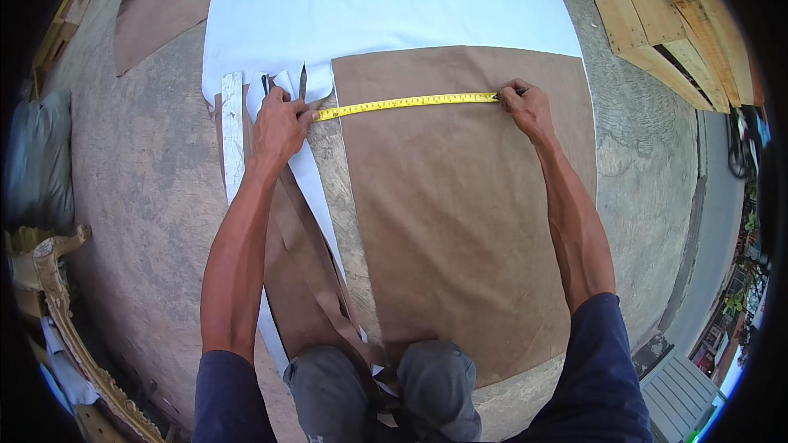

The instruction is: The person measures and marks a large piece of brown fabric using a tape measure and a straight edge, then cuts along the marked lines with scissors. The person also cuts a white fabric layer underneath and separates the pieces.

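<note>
A yellow tape measure (410,103) stretches across a brown fabric panel (468,221) whose pale underside edges show. My left hand (281,125) is closed on the tape's left end, just beyond the panel's left edge. At the tape's other end, my right hand (527,108) pinches it near the panel's right side; a small dark thing shows at those fingers, too small to name. A dark pointed blade (303,82) sticks out past my left hand, its lower part hidden. Beside that hand lie a whitish straight strip (233,135) and brown fabric strips (300,279).
White-backed fabric (394,0) spreads over the floor ahead. Another brown piece (160,16) lies far left. Wooden crates (665,25) stand at far right. A stuffed grey sack (41,160) and a carved frame (74,320) are at left. My knees (435,377) border the panel's near edge.
</note>
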Motion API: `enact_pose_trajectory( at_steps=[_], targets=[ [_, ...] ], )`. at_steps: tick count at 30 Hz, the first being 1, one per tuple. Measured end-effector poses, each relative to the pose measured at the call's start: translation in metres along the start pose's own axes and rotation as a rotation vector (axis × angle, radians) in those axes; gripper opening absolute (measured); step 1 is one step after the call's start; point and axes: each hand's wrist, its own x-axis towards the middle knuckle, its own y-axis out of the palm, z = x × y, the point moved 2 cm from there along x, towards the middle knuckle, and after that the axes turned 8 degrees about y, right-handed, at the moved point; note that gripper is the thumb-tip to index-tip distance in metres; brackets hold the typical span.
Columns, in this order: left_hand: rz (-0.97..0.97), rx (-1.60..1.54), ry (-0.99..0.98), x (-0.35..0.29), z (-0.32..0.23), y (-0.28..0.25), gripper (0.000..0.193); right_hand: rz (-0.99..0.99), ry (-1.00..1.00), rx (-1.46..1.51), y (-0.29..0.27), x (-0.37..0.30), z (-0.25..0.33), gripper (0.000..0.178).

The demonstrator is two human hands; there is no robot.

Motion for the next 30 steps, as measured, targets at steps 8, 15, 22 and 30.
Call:
enact_pose_trajectory(
  at_steps=[8,15,22,30],
  targets=[
    [-0.070,0.019,0.159,0.000,-0.012,0.014,0.029,-0.117,0.207,0.642,-0.008,-0.020,-0.009,0.023],
    [-0.031,0.040,0.098,0.005,-0.026,0.013,0.030,-0.095,0.187,0.587,-0.013,-0.008,-0.017,0.019],
    [-0.026,0.028,0.092,0.004,-0.038,0.021,0.032,-0.083,0.183,0.536,-0.022,-0.008,-0.023,0.018],
    [-0.022,-0.017,0.090,0.005,-0.037,0.023,0.033,-0.094,0.174,0.554,-0.021,-0.009,-0.022,0.017]
  ],
)
